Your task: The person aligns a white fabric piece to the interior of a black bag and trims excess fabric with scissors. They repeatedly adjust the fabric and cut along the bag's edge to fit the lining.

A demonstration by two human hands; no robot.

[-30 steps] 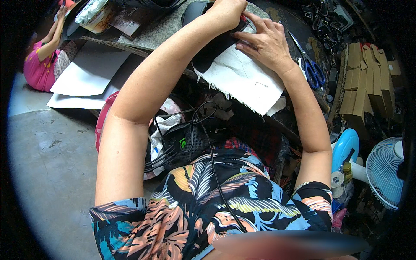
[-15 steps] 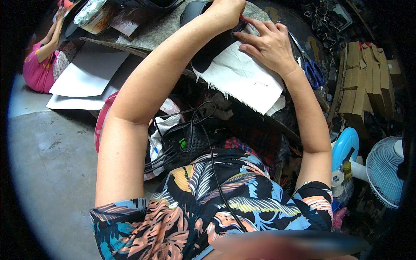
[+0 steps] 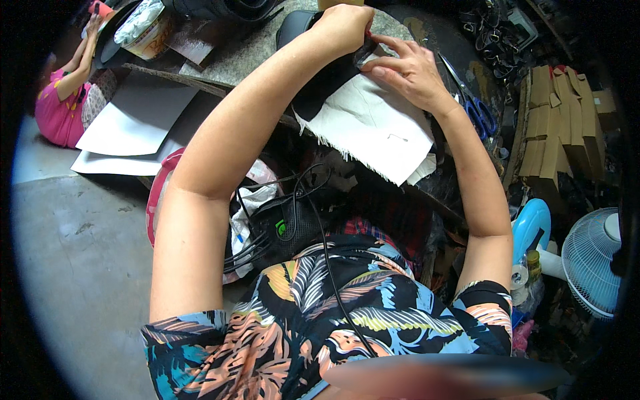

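We've R hand (image 3: 410, 75) at far edge of white cloth (image 3: 377, 130), L hand (image 3: 344, 29) just beyond cloth, fingers bent; can't tell if either's clamped. Scissors (image 3: 471, 102) R of cloth.

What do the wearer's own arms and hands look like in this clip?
The left sleeve and right sleeve are short and loose, black with a leafy print in peach, light blue, teal and white. Below them all is bare: the left hand and right hand are ungloved, and no watch or bracelet shows at either wrist.
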